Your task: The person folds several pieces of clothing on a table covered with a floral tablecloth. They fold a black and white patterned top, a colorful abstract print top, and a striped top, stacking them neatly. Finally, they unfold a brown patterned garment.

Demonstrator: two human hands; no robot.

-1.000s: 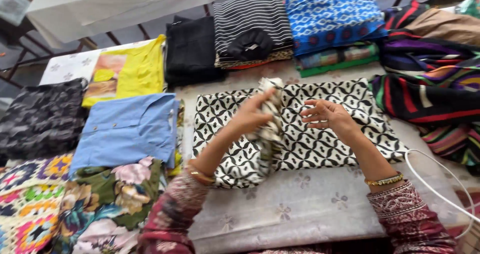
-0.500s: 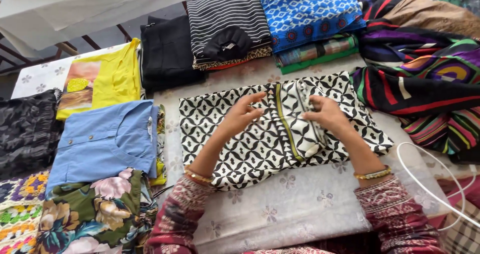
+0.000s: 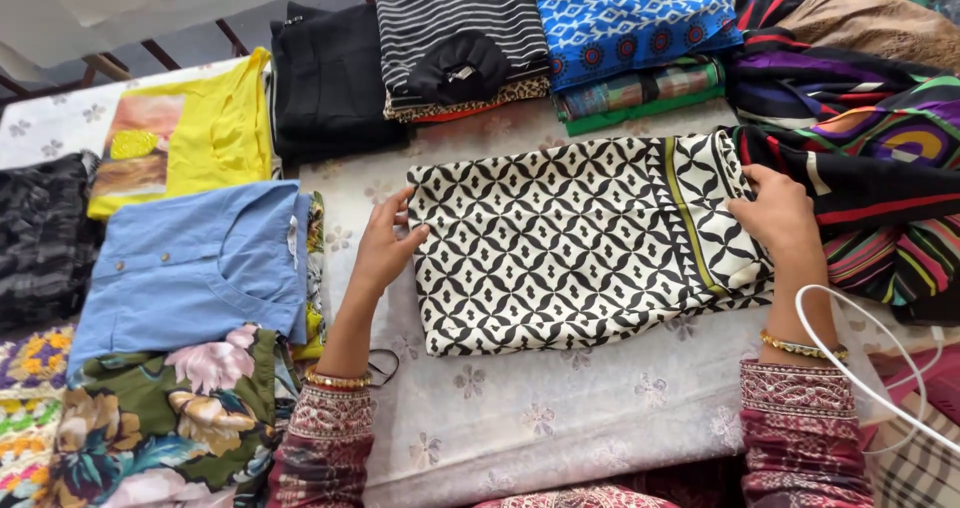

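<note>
A black-and-white patterned garment (image 3: 570, 243) lies folded flat in a rectangle on the pale floral cloth (image 3: 560, 418). A yellow-green stripe runs down its right part. My left hand (image 3: 385, 243) rests with fingers apart against the garment's left edge. At the right edge, my right hand (image 3: 775, 213) pinches the fabric. Both wrists wear gold bangles and patterned maroon sleeves.
Folded clothes surround the spot: a blue shirt (image 3: 190, 263) and a floral piece (image 3: 160, 428) at left, yellow (image 3: 215, 128), black (image 3: 330, 83), striped (image 3: 460, 28) and blue-print (image 3: 630, 18) garments behind, multicoloured striped fabric (image 3: 880, 158) at right. A white cable (image 3: 850, 368) loops near my right forearm.
The garment's bunched middle has been folded over and pulled flat. My hands have moved apart from its centre out to its left and right edges.
</note>
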